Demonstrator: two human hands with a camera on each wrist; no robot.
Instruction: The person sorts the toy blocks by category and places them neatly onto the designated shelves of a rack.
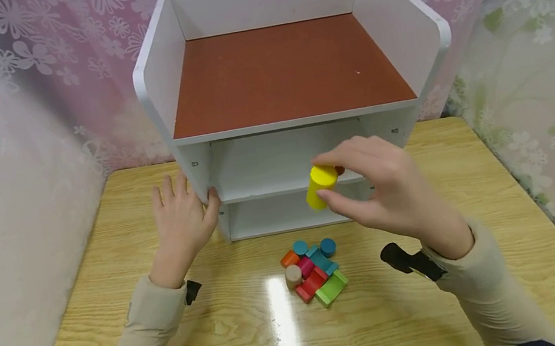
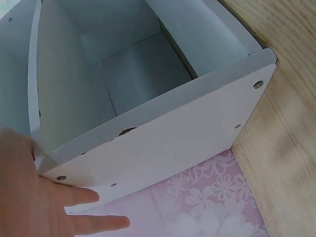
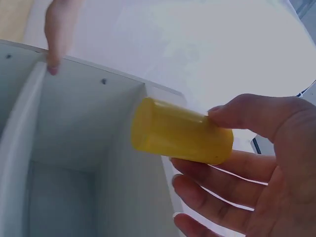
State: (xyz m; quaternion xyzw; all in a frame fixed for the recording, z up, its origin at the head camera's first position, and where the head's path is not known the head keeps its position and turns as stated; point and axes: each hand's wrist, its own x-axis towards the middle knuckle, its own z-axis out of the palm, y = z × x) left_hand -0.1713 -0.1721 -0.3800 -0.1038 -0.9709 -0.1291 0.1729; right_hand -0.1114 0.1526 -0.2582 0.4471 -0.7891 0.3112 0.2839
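My right hand (image 1: 396, 187) pinches a yellow cylinder block (image 1: 316, 194) between thumb and fingers, in front of the middle opening of a white shelf unit (image 1: 286, 159). Seen from the right wrist, the yellow block (image 3: 180, 131) lies lengthwise across the view, with the thumb on one side and fingers under the other. My left hand (image 1: 180, 221) rests against the unit's left side, fingers straight along the outside and thumb at the front edge. In the left wrist view those fingers (image 2: 98, 224) reach past the outer face of the side panel (image 2: 163, 133).
Colored wooden blocks (image 1: 312, 282), several cylinders and notched pieces, lie clustered on the wooden table (image 1: 217, 340) before the unit. Its top has a brown board (image 1: 288, 71) between raised white sides. Patterned curtains (image 1: 538, 65) hang around the table.
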